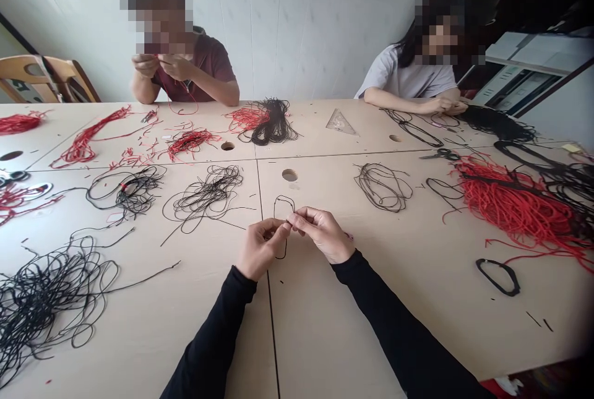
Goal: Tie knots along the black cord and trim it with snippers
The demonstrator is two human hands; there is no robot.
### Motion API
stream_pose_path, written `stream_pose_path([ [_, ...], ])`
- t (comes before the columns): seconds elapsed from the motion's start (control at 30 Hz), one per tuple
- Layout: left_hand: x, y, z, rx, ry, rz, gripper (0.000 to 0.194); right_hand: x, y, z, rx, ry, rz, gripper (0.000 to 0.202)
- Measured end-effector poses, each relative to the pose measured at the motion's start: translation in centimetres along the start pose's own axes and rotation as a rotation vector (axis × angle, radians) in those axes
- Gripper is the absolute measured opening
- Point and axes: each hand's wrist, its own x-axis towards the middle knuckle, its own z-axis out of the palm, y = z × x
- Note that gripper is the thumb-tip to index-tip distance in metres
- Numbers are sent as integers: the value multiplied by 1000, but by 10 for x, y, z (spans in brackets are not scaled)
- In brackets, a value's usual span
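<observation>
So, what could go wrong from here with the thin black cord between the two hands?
The thin black cord might slip, since the left hand and right hand seem to pinch it only with their fingertips. Also, the black cord bundle has a loose end stretching toward the left hand, which could perhaps catch on it.

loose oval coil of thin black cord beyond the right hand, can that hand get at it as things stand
Probably yes: nothing visible stands between the right hand and the coil, though that hand's fingers seem to pinch a small black cord loop.
</observation>
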Motion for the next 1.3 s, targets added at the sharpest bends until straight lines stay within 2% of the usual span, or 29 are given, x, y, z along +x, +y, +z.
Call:
stream_pose_path([
  [0.27,1,3,-2,-165,32,-111,30,0,-1,-1,0,7,-16,28],
  [0.6,3,-5,-2,-318,-4,-144,46,-1,0,0,-42,-43,-6,30],
  [0.87,5,-7,-1,-497,27,-122,31,1,0,-1,-96,-50,-19,26],
  [0.97,4,-4,0,-548,20,-147,29,0,0,-2,-120,-53,-32,27],
  [1.13,4,-4,0,-576,71,-146,24,0,-1,-4,-144,-50,-22,32],
  [1.3,3,-3,0,-613,62,-162,27,0,-1,-4,-143,-68,-36,30],
])
